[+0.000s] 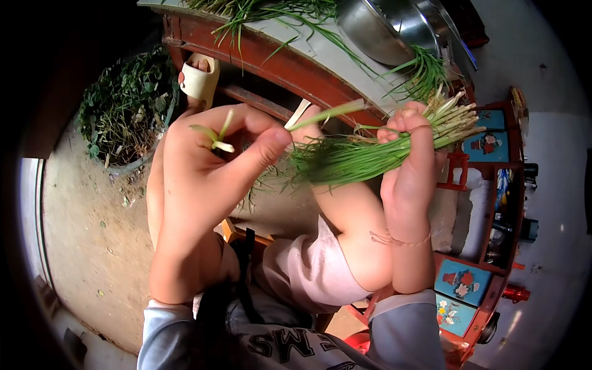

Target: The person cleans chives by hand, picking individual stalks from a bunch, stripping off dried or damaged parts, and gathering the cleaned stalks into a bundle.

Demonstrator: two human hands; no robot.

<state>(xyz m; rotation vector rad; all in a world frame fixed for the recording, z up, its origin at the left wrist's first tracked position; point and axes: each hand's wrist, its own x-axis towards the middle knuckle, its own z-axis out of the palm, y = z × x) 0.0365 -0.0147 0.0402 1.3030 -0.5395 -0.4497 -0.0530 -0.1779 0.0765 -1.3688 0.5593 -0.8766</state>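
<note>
My right hand (407, 160) is closed around a bunch of garlic chives (354, 161). Their pale stem ends point right and their green leaves hang to the left. Between the thumb and forefinger of my left hand (206, 157) is pinched a light green chive leaf (333, 113), its tip reaching toward the bunch. A small pale chive scrap (223, 147) also shows against the curled fingers of that hand. Both hands are raised above my lap, apart from each other.
On the table (290, 36) in front lie more loose chives (271, 11), beside a metal bowl (373, 34). A tub of wilted greens (126, 108) stands on the floor at left. To the right is a red cabinet with painted blue panels (462, 280).
</note>
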